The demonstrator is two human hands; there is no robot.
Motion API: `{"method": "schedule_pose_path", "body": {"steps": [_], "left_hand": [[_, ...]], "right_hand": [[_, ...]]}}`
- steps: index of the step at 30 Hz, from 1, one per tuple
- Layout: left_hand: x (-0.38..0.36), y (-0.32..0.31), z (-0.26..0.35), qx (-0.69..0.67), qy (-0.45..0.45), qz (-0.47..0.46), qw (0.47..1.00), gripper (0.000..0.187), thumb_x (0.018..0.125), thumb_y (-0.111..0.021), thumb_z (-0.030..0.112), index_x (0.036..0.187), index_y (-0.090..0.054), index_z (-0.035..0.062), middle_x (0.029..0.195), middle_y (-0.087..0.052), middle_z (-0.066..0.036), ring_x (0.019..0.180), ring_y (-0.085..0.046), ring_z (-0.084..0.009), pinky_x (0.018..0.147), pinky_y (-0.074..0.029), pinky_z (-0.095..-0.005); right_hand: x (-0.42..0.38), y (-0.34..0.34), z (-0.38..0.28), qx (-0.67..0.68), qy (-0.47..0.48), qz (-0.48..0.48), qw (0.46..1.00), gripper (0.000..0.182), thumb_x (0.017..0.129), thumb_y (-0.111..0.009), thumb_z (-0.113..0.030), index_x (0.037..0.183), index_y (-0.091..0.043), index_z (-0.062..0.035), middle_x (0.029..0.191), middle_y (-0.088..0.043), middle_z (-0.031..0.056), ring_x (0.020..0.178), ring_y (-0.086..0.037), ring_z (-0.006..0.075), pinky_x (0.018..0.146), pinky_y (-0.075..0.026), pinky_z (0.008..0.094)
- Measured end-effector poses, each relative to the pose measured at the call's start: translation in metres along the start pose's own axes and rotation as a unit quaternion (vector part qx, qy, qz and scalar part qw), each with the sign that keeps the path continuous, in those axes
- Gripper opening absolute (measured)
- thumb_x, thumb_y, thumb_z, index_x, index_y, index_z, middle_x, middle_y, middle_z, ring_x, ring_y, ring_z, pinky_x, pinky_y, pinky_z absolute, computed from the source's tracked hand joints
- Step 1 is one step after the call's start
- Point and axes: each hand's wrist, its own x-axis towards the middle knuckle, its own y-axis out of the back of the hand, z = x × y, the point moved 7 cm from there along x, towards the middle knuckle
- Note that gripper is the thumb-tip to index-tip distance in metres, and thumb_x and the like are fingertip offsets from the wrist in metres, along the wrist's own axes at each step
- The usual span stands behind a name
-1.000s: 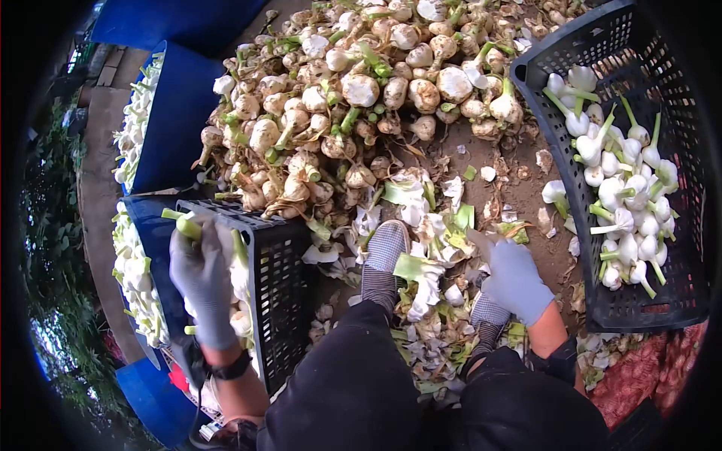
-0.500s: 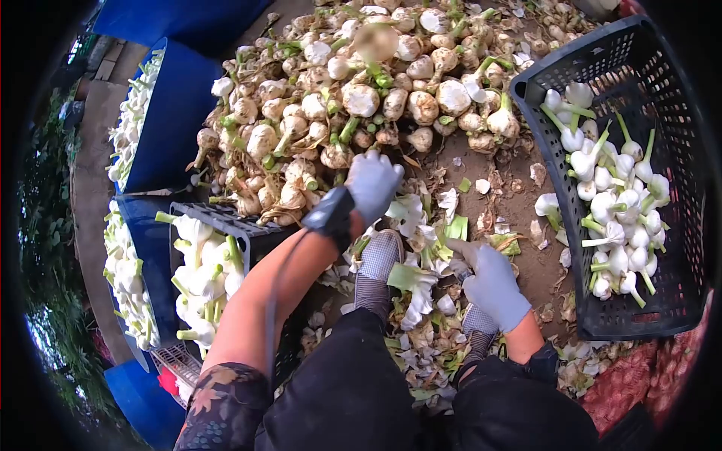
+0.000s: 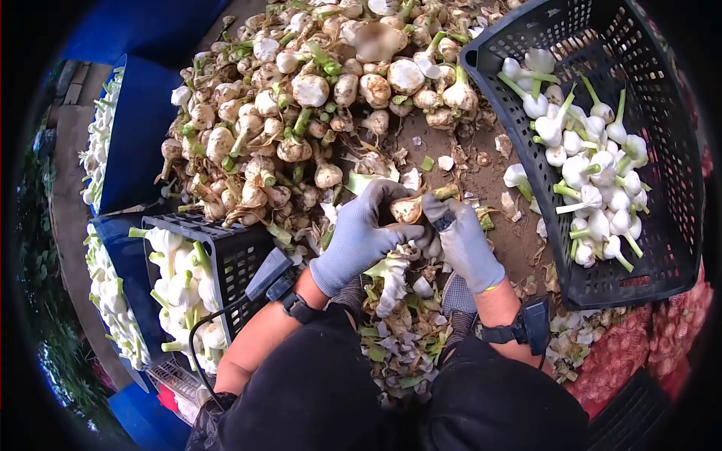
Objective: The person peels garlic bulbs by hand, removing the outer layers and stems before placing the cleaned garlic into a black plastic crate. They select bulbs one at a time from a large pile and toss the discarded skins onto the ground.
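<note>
Between my knees, my gloved left hand grips a garlic bulb with brownish outer skin, its stem pointing right. My gloved right hand is closed at the stem side, thumb and fingers pressed against the bulb. A dark patch shows at the right fingertips; whether it is a tool or part of the glove I cannot tell. Peeled garlic skins hang and lie just below the hands. Ahead of them rises a large pile of unpeeled garlic with soil on the bulbs.
To the right stands a black crate partly filled with cleaned white garlic. On the left, another black crate and blue containers hold more cleaned bulbs. Red mesh sacks lie at lower right. Skins litter the soil around my feet.
My left hand has drawn back from the pile with a garlic bulb. The right hand has moved up to meet it, and both now work on the bulb. The view has shifted slightly.
</note>
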Motion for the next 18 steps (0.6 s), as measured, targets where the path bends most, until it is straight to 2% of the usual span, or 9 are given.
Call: {"method": "schedule_pose_path", "body": {"steps": [2, 3, 5, 7, 10, 12, 13, 14, 18], "left_hand": [[0.004, -0.001, -0.003, -0.017, -0.012, -0.005, 1.0, 0.054, 0.072, -0.085, 0.01, 0.115, -0.053, 0.0, 0.103, -0.064, -0.006, 0.094, -0.059, -0.0111, 0.086, -0.049, -0.027], [0.005, 0.0, -0.006, -0.017, -0.011, -0.004, 1.0, 0.054, 0.072, -0.085, 0.01, 0.115, -0.053, 0.0, 0.103, -0.064, -0.006, 0.094, -0.059, -0.0111, 0.086, -0.049, -0.027], [0.003, 0.001, -0.012, -0.183, -0.001, -0.008, 0.983, 0.044, 0.076, -0.081, 0.006, 0.112, -0.057, 0.0001, 0.099, -0.065, -0.005, 0.089, -0.06, -0.0092, 0.082, -0.05, -0.0252], [0.002, 0.003, -0.015, -0.188, 0.002, -0.007, 0.982, 0.043, 0.077, -0.08, 0.003, 0.112, -0.057, 0.0006, 0.099, -0.065, -0.004, 0.09, -0.061, -0.0107, 0.084, -0.051, -0.0262], [0.002, 0.004, -0.017, -0.218, 0.005, -0.027, 0.976, 0.041, 0.082, -0.077, 0.01, 0.115, -0.055, 0.0002, 0.1, -0.064, -0.004, 0.09, -0.06, -0.0087, 0.076, -0.052, -0.0244], [-0.002, -0.006, -0.024, -0.298, 0.124, -0.106, 0.94, 0.039, 0.092, -0.067, 0.027, 0.118, -0.053, 0.002, 0.096, -0.064, -0.004, 0.081, -0.061, -0.0081, 0.064, -0.051, -0.0214], [-0.005, -0.009, -0.016, -0.347, 0.12, -0.119, 0.922, 0.052, 0.097, -0.055, 0.043, 0.131, -0.047, 0.0041, 0.09, -0.064, -0.003, 0.068, -0.062, -0.0093, 0.054, -0.047, -0.0189], [-0.005, -0.015, -0.018, -0.351, 0.121, -0.107, 0.922, 0.058, 0.097, -0.053, 0.046, 0.137, -0.042, 0.0052, 0.087, -0.063, -0.002, 0.063, -0.061, -0.0091, 0.055, -0.047, -0.018], [-0.006, -0.013, -0.005, -0.356, 0.124, -0.136, 0.916, 0.071, 0.096, -0.057, 0.043, 0.15, -0.028, 0.0063, 0.084, -0.061, 0.001, 0.061, -0.056, -0.0063, 0.055, -0.047, -0.0173]], "right_hand": [[0.002, 0.0, -0.001, -0.049, -0.091, -0.012, 0.995, 0.024, 0.099, -0.051, -0.017, 0.103, -0.061, 0.0041, 0.066, -0.062, 0.0048, 0.055, -0.059, 0.0098, 0.048, -0.047, 0.0221], [0.002, -0.001, 0.0, -0.048, -0.092, -0.013, 0.994, 0.024, 0.099, -0.051, -0.017, 0.103, -0.061, 0.0041, 0.066, -0.062, 0.0048, 0.055, -0.059, 0.0098, 0.048, -0.047, 0.0221], [0.003, -0.007, 0.001, -0.019, -0.09, -0.032, 0.995, 0.023, 0.099, -0.05, -0.016, 0.1, -0.063, 0.0039, 0.067, -0.063, 0.0057, 0.055, -0.059, 0.009, 0.049, -0.046, 0.0217], [0.001, -0.01, 0.0, -0.031, -0.09, -0.022, 0.995, 0.024, 0.099, -0.05, -0.018, 0.094, -0.061, 0.0022, 0.065, -0.062, 0.006, 0.051, -0.056, 0.0092, 0.046, -0.044, 0.0222], [-0.001, -0.007, -0.004, -0.051, -0.075, -0.002, 0.996, 0.024, 0.098, -0.052, -0.019, 0.088, -0.061, 0.0016, 0.064, -0.062, 0.0068, 0.048, -0.054, 0.0114, 0.046, -0.043, 0.0245], [-0.003, -0.003, -0.002, -0.058, -0.063, 0.008, 0.996, 0.024, 0.097, -0.054, -0.018, 0.089, -0.062, 0.0025, 0.065, -0.063, 0.0072, 0.049, -0.054, 0.0135, 0.048, -0.045, 0.0265], [-0.003, 0.001, -0.015, -0.27, 0.063, 0.049, 0.96, 0.016, 0.089, -0.058, -0.012, 0.087, -0.065, 0.0022, 0.066, -0.063, 0.0099, 0.053, -0.058, 0.0215, 0.052, -0.047, 0.0318], [-0.009, -0.004, -0.027, -0.465, 0.183, 0.088, 0.862, 0.01, 0.081, -0.063, -0.006, 0.086, -0.067, 0.0018, 0.068, -0.064, 0.0126, 0.058, -0.062, 0.0296, 0.056, -0.05, 0.0372], [-0.007, -0.001, -0.029, -0.392, 0.243, 0.099, 0.882, 0.012, 0.075, -0.069, -0.008, 0.082, -0.067, 0.0011, 0.074, -0.064, 0.0163, 0.069, -0.062, 0.0374, 0.066, -0.051, 0.0412]]}}
